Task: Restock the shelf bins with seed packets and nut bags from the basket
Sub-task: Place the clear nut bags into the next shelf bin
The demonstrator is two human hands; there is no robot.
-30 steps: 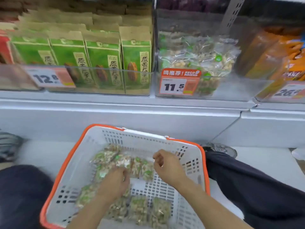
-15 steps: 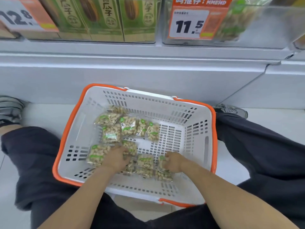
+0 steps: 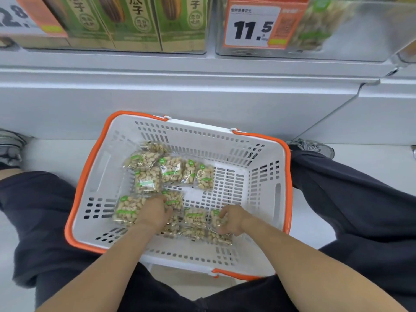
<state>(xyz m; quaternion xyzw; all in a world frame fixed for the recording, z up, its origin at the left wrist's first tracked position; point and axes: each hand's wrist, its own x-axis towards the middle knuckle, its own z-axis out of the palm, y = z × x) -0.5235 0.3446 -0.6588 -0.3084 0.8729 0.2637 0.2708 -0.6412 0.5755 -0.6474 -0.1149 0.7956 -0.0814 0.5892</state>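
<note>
A white basket with an orange rim [image 3: 83, 179] sits on the floor between my legs. Several clear nut bags with green labels [image 3: 171, 168] lie on its bottom. My left hand [image 3: 155, 212] presses down on the near bags, fingers closing over one [image 3: 173, 200]. My right hand [image 3: 231, 219] grips the edge of a nut bag [image 3: 219, 235] at the near right of the pile. Above, the clear shelf bin [image 3: 360, 32] with the 11.5 price tag [image 3: 254, 25] holds more nut bags. Green seed packets [image 3: 130, 21] stand in the bin to its left.
A grey shelf base [image 3: 180, 91] runs across behind the basket. My dark-trousered legs [image 3: 351, 199] flank it, with a shoe [image 3: 313, 147] at the right and another [image 3: 11, 143] at the left. The basket's right half is bare.
My view has tilted down from the shelf to the basket. Both hands moved from the far bags to the near ones and have closed on them.
</note>
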